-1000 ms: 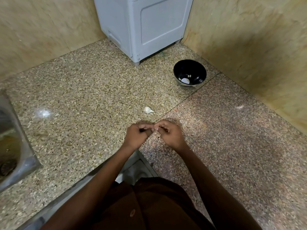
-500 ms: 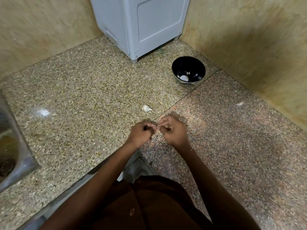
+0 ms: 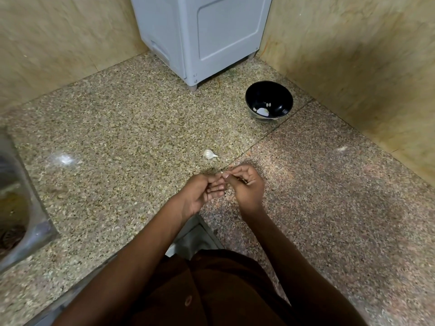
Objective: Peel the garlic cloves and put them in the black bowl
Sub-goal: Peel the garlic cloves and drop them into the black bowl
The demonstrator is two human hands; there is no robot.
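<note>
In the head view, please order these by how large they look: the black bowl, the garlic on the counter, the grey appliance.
1. grey appliance, largest though farthest.
2. black bowl.
3. garlic, smallest although nearer than the bowl.

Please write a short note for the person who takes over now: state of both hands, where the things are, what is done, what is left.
Left hand and right hand meet above the speckled granite counter, pinching a small white garlic clove, mostly hidden.
White garlic bulb piece lies on the counter beyond the hands.
Round black bowl near the corner holds a few white pieces.
Left: finish peeling this clove, drop it in the bowl, then the piece on the counter.
</note>
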